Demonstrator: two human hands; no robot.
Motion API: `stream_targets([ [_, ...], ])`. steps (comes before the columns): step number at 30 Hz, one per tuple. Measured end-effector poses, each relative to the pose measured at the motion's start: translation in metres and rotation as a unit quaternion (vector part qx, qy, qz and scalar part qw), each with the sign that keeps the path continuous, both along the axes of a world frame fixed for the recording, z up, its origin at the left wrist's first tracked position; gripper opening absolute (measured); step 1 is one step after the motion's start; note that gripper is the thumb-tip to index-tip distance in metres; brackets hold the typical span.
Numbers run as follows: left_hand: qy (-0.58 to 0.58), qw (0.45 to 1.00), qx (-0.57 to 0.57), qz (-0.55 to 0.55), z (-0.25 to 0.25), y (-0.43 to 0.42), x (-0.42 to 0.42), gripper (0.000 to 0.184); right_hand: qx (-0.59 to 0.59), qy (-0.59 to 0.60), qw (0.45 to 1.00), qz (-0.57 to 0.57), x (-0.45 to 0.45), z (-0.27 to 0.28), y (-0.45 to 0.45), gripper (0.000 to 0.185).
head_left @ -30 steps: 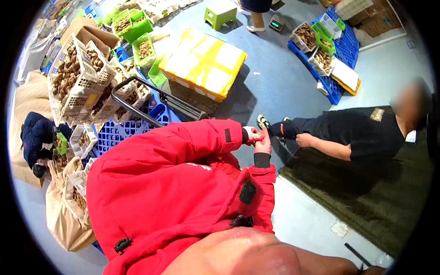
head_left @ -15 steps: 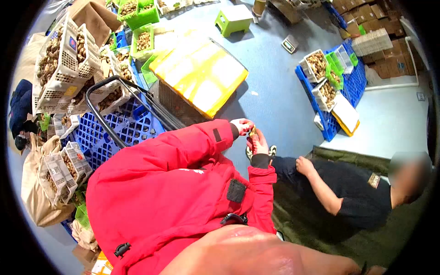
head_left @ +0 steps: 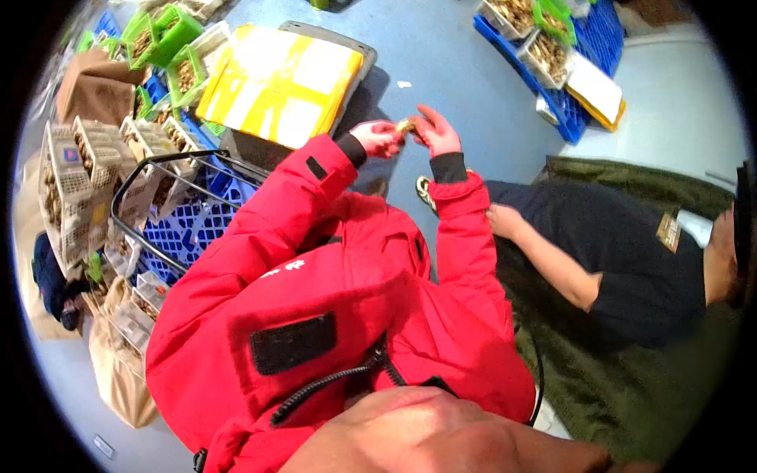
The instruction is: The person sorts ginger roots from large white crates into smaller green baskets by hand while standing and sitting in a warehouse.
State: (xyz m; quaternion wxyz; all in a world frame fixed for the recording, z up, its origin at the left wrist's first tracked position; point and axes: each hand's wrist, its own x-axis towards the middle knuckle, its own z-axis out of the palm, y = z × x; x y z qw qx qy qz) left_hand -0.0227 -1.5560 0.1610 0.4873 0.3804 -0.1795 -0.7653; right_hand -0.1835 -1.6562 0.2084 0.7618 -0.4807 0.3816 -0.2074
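My left hand [head_left: 377, 139] and my right hand [head_left: 437, 132] meet in front of the red jacket, above the blue-grey floor. Between their fingertips is a small pale-brown piece [head_left: 405, 125], perhaps a bit of mushroom; it is too small to make out well. The left fingers are curled and pressed to its left side. On its right, the right thumb and fingers pinch it.
A yellow-taped white box [head_left: 280, 83] lies beyond my left hand, near a black-handled cart [head_left: 150, 162]. White crates [head_left: 79, 197] of mushrooms stand left. A person in black [head_left: 631, 260] is at the right by a dark green cloth [head_left: 583, 394]. Behind is a blue pallet [head_left: 591, 47].
The view has swung, so the taped box and crates sit further left. My hands appear higher, with the forearms raised and the small piece still between the fingers.
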Motion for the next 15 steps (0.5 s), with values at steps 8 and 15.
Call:
stream_targets([
  [8, -0.03, 0.997, 0.069, 0.005, 0.042, -0.06, -0.008, 0.05, -0.055, 0.007, 0.987, 0.152, -0.002, 0.015, -0.08, 0.036],
  [15, 0.123, 0.986, 0.085, 0.08, 0.006, -0.104, 0.019, 0.036, -0.003, -0.059, 0.984, 0.17, 0.044, -0.014, -0.132, 0.041],
])
